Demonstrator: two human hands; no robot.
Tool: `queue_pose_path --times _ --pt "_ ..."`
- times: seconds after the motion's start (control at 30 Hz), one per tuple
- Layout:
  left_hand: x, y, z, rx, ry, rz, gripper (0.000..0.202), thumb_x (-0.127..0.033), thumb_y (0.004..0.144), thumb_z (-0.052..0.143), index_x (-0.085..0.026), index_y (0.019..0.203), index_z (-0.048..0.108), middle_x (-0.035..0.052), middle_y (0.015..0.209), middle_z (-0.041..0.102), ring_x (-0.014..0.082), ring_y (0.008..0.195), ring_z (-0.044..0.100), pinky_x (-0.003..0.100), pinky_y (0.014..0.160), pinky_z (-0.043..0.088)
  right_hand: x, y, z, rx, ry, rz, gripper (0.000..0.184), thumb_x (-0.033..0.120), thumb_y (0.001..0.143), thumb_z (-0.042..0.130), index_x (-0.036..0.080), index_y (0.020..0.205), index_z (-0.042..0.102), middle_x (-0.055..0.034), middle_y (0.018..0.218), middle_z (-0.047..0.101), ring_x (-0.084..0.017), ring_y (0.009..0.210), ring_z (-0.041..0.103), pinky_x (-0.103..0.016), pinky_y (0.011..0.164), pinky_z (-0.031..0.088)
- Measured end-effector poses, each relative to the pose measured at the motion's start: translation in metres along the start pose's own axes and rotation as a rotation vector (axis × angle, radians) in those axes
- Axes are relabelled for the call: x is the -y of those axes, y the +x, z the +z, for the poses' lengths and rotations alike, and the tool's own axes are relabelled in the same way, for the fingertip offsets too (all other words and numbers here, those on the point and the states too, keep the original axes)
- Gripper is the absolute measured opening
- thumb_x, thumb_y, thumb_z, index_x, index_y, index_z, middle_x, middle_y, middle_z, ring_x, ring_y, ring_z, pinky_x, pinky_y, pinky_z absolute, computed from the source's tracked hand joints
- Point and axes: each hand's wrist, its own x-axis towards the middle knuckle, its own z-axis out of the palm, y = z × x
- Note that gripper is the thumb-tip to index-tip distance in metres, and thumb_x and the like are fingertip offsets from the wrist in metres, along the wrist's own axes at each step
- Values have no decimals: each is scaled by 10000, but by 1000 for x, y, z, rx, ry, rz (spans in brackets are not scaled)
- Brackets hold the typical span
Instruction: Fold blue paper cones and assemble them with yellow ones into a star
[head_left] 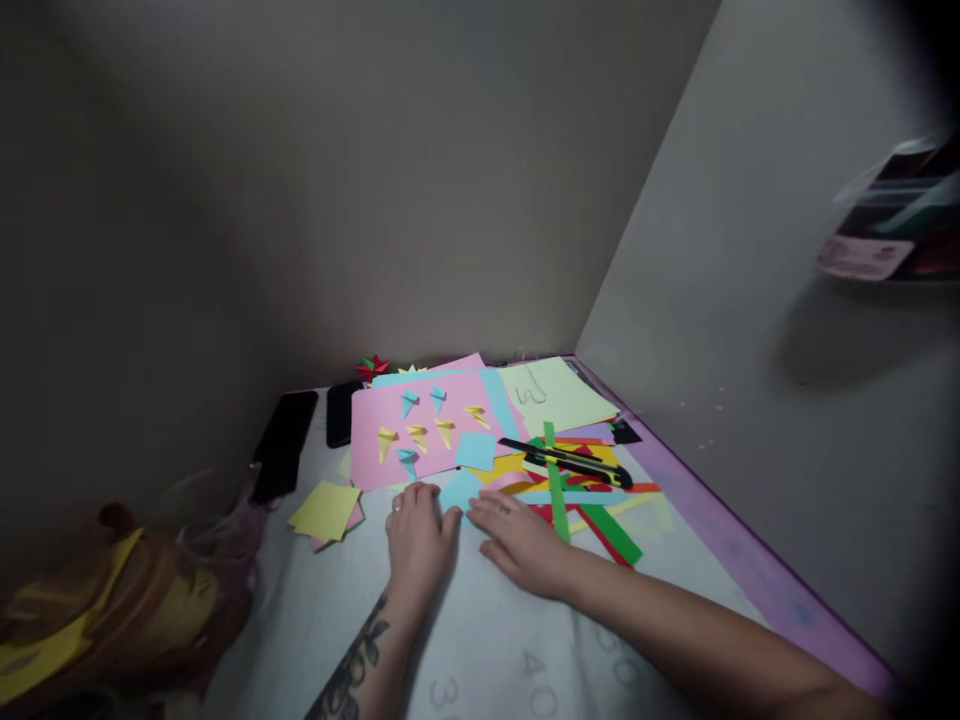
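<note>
— What is under the fingers?

— A light blue paper piece (457,492), thin and flat with sharp straight edges. It lies on the white mat (487,640), which is smooth and printed with faint grey numbers, just in front of the pink sheet (435,462).

— And what does that sheet carry?

— Small folded points of paper, creased into narrow cone shapes: four yellow folds (417,437) and three blue folds (409,402), spread apart. A flat blue square (476,452) overlaps its near right corner.

— The hands?

— The left hand (417,540) lies palm down with its fingers straight and close together, its tips at the blue piece's left edge. The right hand (525,545) is flat too, its fingers reaching onto the piece from the right. Neither grips anything; both press down.

— Further out?

— To the right is a loose pile of long paper strips, green (556,490), red and orange, with a yellow and black utility knife (570,463) lying across them. A pale green sheet (555,395) sits behind. To the left is a small stack of yellow squares (326,508), then two dark glossy phones (285,440) by the wall.
</note>
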Motion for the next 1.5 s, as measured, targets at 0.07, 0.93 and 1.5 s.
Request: queue_pose_path --times 0.07,0.93,1.5 --pt "-3 5 1 10 -8 -51 227 -291 777 575 -160 958 616 104 1043 598 290 998 511 394 807 390 -8 -2 -1 -38 -72 60 447 223 859 511 175 1302 505 -118 1390 478 -294 1323 362 -512 1078 322" --pt "10 2 -3 88 -906 -204 358 -513 788 543 -168 698 582 -17 598 508 153 624 465 242 598 359 1 -9 -36 -290 -16 170 434 260 844 559 164 1264 506 -135 1415 434 -237 1327 375 -413 1078 354" --pt "-2 -12 1 -35 -944 -209 426 -404 747 561 -199 1119 531 -59 624 428 124 532 424 228 521 351 -5 -97 -391 -1169 -923 505 504 352 881 396 -80 882 655 -175 926 699 -164 969 612 -361 820 380"
